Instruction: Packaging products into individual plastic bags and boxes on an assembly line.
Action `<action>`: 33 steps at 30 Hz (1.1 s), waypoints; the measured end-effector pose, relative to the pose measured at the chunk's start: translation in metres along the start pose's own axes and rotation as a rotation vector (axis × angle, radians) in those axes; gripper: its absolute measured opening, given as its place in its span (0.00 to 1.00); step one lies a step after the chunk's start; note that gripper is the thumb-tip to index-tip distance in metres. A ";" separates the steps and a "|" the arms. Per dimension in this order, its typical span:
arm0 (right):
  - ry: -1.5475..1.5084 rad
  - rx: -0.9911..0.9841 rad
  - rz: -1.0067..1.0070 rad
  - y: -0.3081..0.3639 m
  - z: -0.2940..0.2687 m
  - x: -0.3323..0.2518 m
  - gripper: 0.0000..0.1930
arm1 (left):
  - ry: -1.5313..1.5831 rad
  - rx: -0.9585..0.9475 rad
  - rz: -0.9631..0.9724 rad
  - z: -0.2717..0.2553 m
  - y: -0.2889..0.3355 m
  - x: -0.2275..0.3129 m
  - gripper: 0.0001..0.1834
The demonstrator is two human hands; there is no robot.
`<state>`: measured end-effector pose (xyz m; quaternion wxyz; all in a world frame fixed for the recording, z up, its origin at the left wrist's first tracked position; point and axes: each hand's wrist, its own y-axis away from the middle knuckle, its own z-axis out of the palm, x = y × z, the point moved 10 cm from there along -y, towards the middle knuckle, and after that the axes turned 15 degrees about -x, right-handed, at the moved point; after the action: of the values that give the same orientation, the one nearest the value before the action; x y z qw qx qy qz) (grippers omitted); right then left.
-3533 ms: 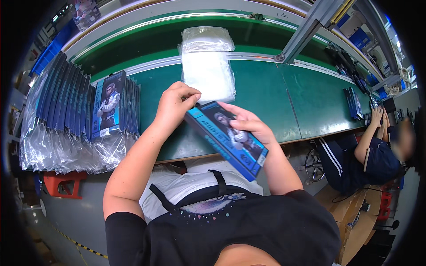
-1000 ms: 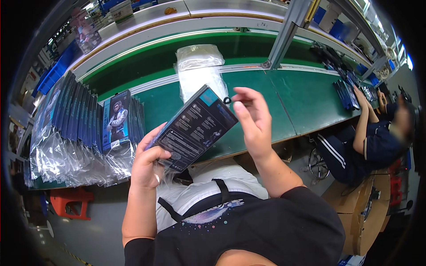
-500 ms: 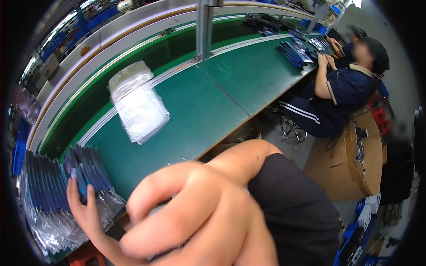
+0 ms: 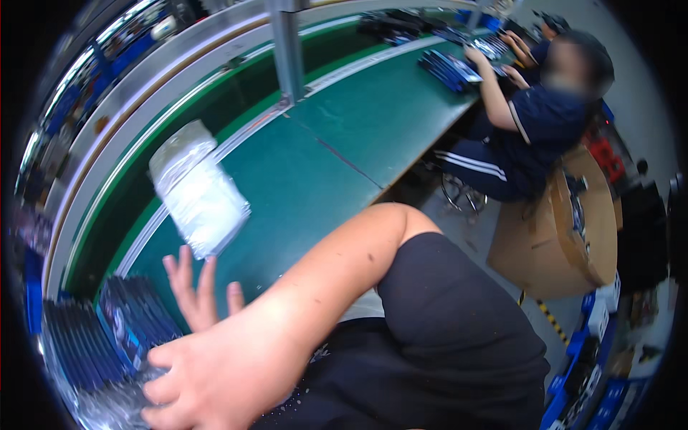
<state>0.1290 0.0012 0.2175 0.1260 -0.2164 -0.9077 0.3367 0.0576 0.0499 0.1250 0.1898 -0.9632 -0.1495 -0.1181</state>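
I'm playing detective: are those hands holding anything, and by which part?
The left hand seems to hold nothing: its fingers are spread. Whether the right hand holds something can't be told; its underside is hidden.

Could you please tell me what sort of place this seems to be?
It looks like a factory packing line, judging by the long green workbench, the upright rows of flat, dark blue boxes and the co-worker seated further along.
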 end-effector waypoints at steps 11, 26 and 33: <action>0.534 1.333 1.386 0.506 -0.237 0.097 0.37 | 0.168 -0.494 0.230 0.131 -0.073 0.039 0.26; 0.360 1.362 1.644 0.810 -0.408 0.054 0.49 | -0.004 -0.680 0.120 0.177 -0.096 0.036 0.35; 0.458 1.162 1.826 0.797 -0.401 0.079 0.40 | -0.021 -0.716 0.088 0.179 -0.095 0.035 0.36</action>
<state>0.4552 0.8037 -0.0095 0.0774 -0.7699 -0.0654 0.6301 0.0891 0.2143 0.0054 -0.1564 -0.9752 -0.0592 -0.1450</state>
